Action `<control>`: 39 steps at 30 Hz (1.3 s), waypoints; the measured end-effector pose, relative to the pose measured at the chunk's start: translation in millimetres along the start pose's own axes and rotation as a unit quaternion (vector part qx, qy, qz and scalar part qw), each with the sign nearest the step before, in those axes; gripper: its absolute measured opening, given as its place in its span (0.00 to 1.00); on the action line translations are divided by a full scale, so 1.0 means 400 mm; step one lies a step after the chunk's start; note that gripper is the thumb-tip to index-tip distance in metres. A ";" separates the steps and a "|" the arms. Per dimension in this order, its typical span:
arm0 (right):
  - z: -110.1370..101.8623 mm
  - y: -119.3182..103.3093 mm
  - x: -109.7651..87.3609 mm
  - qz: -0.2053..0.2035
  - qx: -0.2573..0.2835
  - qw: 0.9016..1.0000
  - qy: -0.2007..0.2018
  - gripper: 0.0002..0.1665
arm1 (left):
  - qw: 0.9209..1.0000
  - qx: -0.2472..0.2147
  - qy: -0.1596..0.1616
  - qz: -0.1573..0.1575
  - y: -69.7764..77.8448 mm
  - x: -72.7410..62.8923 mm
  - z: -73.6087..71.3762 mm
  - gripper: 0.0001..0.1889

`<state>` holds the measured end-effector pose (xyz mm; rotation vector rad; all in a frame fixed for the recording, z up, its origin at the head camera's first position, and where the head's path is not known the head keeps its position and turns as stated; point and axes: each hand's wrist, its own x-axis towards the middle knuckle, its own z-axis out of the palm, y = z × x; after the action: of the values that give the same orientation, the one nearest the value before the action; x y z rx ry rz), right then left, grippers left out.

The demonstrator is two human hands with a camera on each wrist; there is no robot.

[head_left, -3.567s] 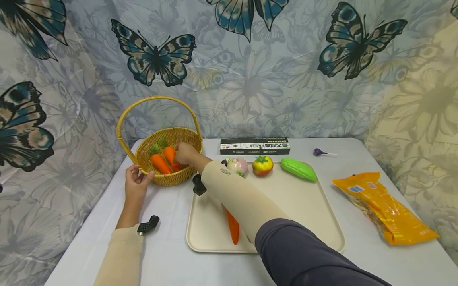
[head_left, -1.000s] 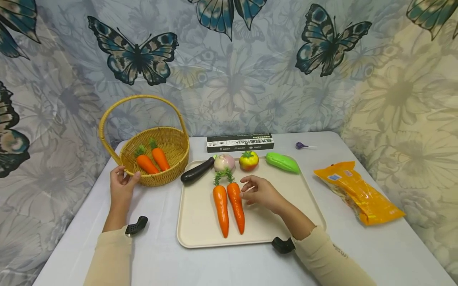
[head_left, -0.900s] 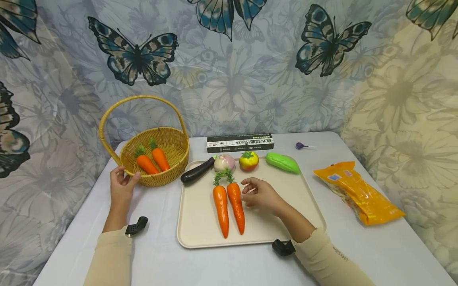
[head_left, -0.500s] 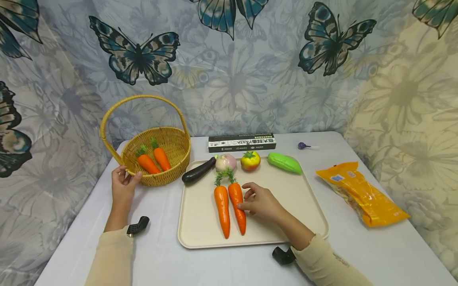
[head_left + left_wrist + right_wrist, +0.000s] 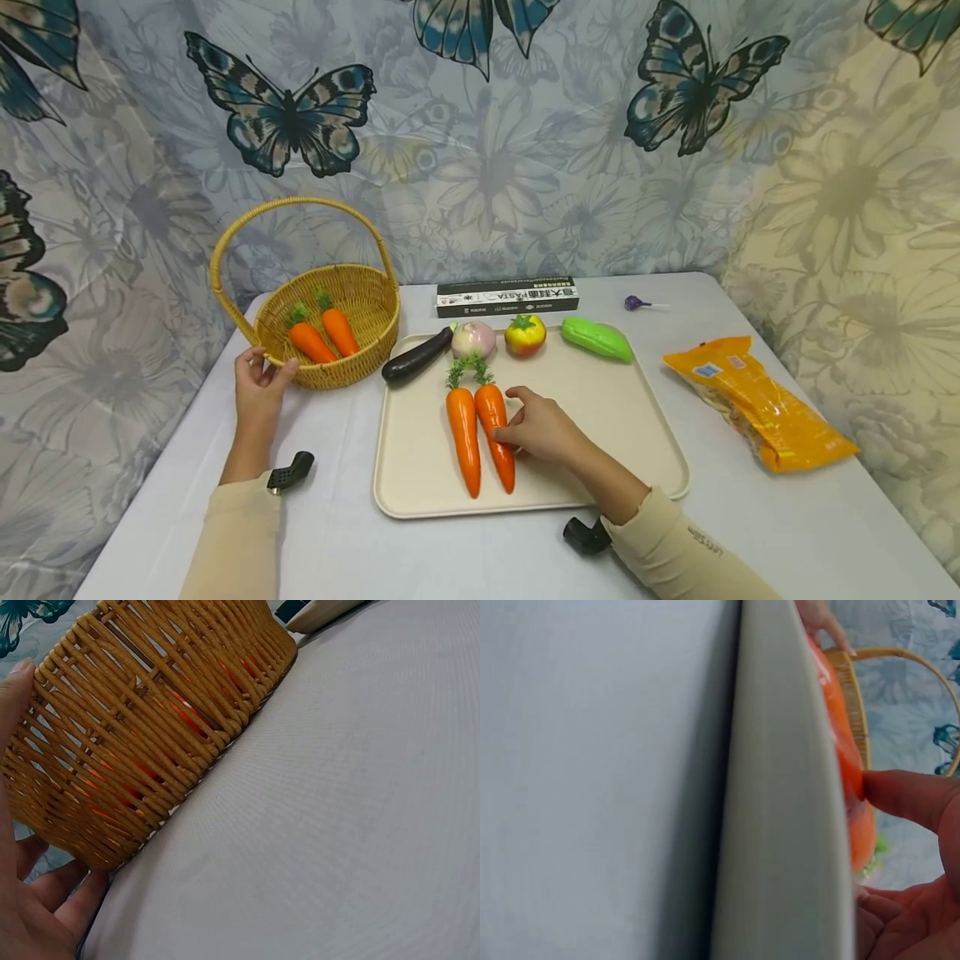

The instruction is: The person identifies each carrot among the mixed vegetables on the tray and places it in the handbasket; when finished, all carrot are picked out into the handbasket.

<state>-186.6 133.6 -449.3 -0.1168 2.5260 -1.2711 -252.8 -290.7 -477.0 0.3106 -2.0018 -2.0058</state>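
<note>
At the left of the head view, my left hand (image 5: 258, 392) grips the near-left side of a wicker basket (image 5: 352, 375); in the left wrist view the thumb lies at its rim and the fingers at its base. Two toy carrots (image 5: 339, 331) with green tops lie inside. My right hand (image 5: 546, 427) has its thumb on the right-hand one of two long carrots, the right carrot (image 5: 491, 408), with curled fingers along its right side. Some of those fingers are hidden. The left carrot (image 5: 462, 421) lies beside it on the beige tray (image 5: 600, 467).
Along the tray's back lie an eggplant (image 5: 416, 358), a pinkish-white onion-like vegetable (image 5: 474, 340), a red-yellow tomato (image 5: 525, 335) and a green vegetable (image 5: 597, 338). Behind stands a pasta box (image 5: 507, 297). A lollipop (image 5: 634, 302) and an orange bag (image 5: 765, 408) lie to the right.
My right hand has come out of the basket, where it was at a carrot, back over the tray. It has then moved slightly left onto the right carrot. The left hand stays on the basket.
</note>
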 end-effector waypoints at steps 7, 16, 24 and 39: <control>0.004 -0.021 0.006 -0.003 -0.050 0.999 -0.002 0.42 | 1.000 -0.004 -0.002 0.011 0.009 0.008 -0.005 0.32; -0.007 -0.022 0.003 0.026 0.060 0.998 -0.015 0.43 | 1.000 -0.012 -0.004 0.016 0.015 0.004 -0.001 0.33; -0.025 -0.016 0.011 0.004 0.210 0.977 -0.038 0.40 | 1.000 0.000 -0.006 0.013 0.040 -0.012 0.005 0.32; -0.052 -0.077 0.065 -0.030 0.276 0.957 -0.086 0.37 | 1.000 0.009 0.000 0.017 -0.009 0.004 -0.001 0.34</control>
<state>-219.8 125.6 -419.6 -0.1684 1.9533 -1.8477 -254.2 -291.8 -480.6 0.2799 -2.0124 -1.9678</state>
